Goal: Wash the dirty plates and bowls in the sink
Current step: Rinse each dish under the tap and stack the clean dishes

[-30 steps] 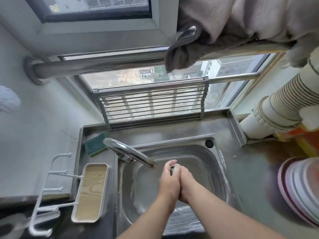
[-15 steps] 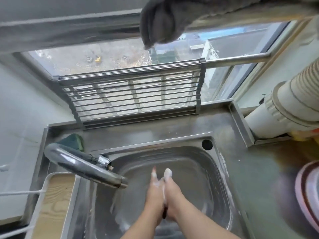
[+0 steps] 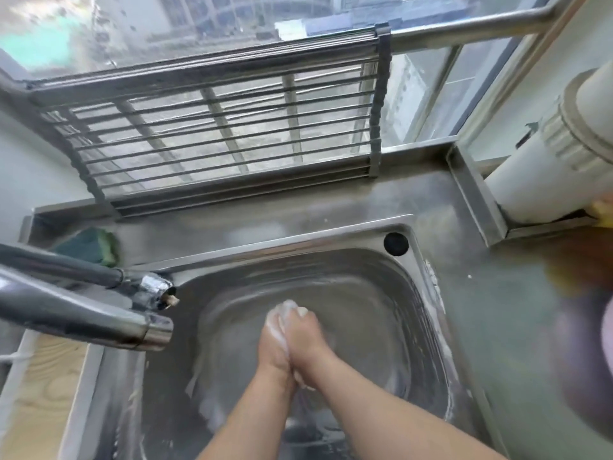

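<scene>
Down in the steel sink (image 3: 381,293), the left hand (image 3: 273,343) and right hand (image 3: 305,340) are pressed palm to palm, fingers straight and together, tips white with soap foam. Neither holds anything. At nine o'clock the faucet (image 3: 99,322) juts over the basin; at ten o'clock lies a green sponge (image 3: 99,245). At twelve o'clock a wire rack (image 3: 219,134) leans against the window.

Steel sink (image 3: 428,293) — wet, soap-streaked walls, round overflow hole at back-right corner
</scene>
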{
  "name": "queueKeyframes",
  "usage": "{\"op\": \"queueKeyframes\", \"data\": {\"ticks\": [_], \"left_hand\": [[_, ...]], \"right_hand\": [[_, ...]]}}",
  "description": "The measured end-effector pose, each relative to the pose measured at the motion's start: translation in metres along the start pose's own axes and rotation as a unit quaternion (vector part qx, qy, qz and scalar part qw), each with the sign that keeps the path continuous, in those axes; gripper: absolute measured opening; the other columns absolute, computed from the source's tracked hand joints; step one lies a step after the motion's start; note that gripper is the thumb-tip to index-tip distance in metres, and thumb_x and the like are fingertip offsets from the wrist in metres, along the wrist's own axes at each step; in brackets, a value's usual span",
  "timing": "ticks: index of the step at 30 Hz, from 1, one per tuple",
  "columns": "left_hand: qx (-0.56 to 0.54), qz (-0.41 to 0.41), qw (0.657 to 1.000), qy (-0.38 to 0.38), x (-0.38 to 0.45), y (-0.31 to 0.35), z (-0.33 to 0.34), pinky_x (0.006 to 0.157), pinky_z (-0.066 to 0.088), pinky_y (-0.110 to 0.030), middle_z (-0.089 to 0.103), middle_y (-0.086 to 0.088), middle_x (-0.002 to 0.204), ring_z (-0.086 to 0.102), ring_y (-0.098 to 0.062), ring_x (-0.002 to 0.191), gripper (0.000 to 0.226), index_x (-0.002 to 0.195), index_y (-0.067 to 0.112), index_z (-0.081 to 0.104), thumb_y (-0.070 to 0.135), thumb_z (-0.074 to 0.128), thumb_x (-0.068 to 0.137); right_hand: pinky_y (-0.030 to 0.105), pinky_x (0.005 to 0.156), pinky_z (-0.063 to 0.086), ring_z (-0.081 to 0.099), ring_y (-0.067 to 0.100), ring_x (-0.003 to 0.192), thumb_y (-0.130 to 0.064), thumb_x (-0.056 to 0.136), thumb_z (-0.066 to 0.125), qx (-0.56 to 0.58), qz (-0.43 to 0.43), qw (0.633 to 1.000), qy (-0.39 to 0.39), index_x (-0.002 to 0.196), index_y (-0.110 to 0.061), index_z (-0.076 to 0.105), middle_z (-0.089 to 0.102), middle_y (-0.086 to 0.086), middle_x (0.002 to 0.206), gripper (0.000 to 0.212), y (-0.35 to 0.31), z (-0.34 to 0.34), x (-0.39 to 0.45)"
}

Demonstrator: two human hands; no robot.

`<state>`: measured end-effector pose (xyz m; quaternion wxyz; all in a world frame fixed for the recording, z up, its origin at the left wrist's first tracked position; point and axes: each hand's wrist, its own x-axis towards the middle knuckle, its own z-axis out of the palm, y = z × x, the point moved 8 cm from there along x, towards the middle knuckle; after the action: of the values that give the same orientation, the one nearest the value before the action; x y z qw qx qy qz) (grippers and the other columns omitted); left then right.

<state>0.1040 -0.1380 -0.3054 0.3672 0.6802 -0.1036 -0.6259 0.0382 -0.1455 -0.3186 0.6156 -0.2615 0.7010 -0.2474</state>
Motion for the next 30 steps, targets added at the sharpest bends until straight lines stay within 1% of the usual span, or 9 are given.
{"op": "queueKeyframes", "data": {"ticks": [4,10,13,17,20,23,25,28,30], "left_hand": [[-0.05,-0.018,0.999,-0.003,0.008,-0.003,0.004,0.052,0.037,-0.029,0.044,0.004,0.051,0.044,-0.009,0.043,0.049,0.062,0.023,0.047,0.024,0.04,0.111],[0.033,0.071,0.997,-0.003,0.028,-0.004,-0.004,0.068,0.043,-0.025,0.05,0.008,0.049,0.049,-0.008,0.052,0.057,0.054,0.014,0.058,0.007,0.035,0.106],[0.084,0.09,0.992,-0.034,0.016,0.004,0.002,0.05,0.041,-0.019,0.043,0.008,0.047,0.044,-0.005,0.043,0.075,0.043,0.02,0.054,0.015,0.025,0.112],[0.216,0.034,0.974,-0.06,0.004,-0.003,-0.004,0.073,0.054,-0.038,0.063,-0.002,0.071,0.06,-0.019,0.068,0.036,0.077,0.021,0.062,0.042,0.052,0.104],[0.399,0.055,0.911,-0.083,0.007,-0.006,-0.017,0.087,0.06,-0.047,0.079,-0.007,0.099,0.074,-0.032,0.094,0.028,0.106,0.026,0.073,0.042,0.051,0.102],[0.641,0.049,0.758,-0.11,-0.009,-0.02,-0.026,0.087,0.056,-0.032,0.076,0.003,0.113,0.071,-0.027,0.107,0.034,0.116,0.04,0.071,0.039,0.052,0.087],[0.623,0.066,0.775,-0.082,-0.015,-0.02,-0.028,0.091,0.056,-0.031,0.074,0.008,0.118,0.07,-0.022,0.11,0.046,0.121,0.041,0.07,0.033,0.053,0.079],[0.444,0.073,0.886,-0.109,-0.022,-0.018,-0.014,0.098,0.056,-0.034,0.073,0.011,0.123,0.07,-0.011,0.108,0.063,0.141,0.042,0.058,0.029,0.061,0.08],[0.384,0.064,0.909,-0.146,-0.04,-0.013,0.001,0.095,0.057,-0.027,0.076,0.018,0.114,0.071,-0.002,0.103,0.061,0.133,0.044,0.061,0.027,0.068,0.074]], "right_hand": [[0.047,0.082,0.054,0.059,0.019,0.078,-0.049,0.078,0.043,0.024,-0.018,1.0,0.008,0.065,-0.041,0.072,0.063,-0.005,0.066,0.033,-0.003,-0.008,0.002],[0.042,0.1,0.054,0.066,0.03,0.11,-0.046,0.079,0.032,-0.066,-0.003,0.997,-0.042,0.104,-0.011,0.059,0.067,0.02,0.116,0.051,-0.003,-0.009,-0.004],[0.038,0.084,0.052,0.062,0.025,0.09,-0.051,0.075,0.033,-0.095,-0.036,0.994,-0.028,0.078,-0.018,0.061,0.071,0.018,0.098,0.044,-0.01,-0.008,-0.006],[0.036,0.079,0.044,0.067,0.03,0.099,-0.057,0.083,0.031,-0.152,-0.022,0.988,-0.036,0.089,-0.009,0.07,0.075,0.014,0.1,0.062,-0.014,-0.025,-0.01],[0.032,0.069,0.05,0.065,0.025,0.08,-0.062,0.094,0.049,-0.153,-0.024,0.987,-0.034,0.077,-0.016,0.057,0.068,-0.001,0.078,0.049,-0.021,-0.056,-0.014],[0.026,0.052,0.049,0.059,0.016,0.059,-0.045,0.083,0.07,-0.152,-0.01,0.988,-0.011,0.093,-0.018,0.057,0.063,-0.006,0.072,0.032,-0.015,-0.08,-0.019],[0.026,0.047,0.045,0.055,0.013,0.05,-0.018,0.087,0.064,-0.12,0.021,0.992,-0.018,0.104,-0.018,0.055,0.06,0.0,0.072,0.019,-0.008,-0.086,-0.024],[0.034,0.051,0.043,0.057,0.025,0.052,0.002,0.085,0.053,-0.056,0.079,0.993,-0.074,0.121,-0.018,0.051,0.064,0.014,0.083,0.041,0.004,-0.083,-0.035],[0.035,0.048,0.048,0.062,0.03,0.056,0.01,0.074,0.053,0.0,0.108,0.985,-0.132,0.125,-0.013,0.055,0.066,0.024,0.089,0.056,0.012,-0.076,-0.044]]}}
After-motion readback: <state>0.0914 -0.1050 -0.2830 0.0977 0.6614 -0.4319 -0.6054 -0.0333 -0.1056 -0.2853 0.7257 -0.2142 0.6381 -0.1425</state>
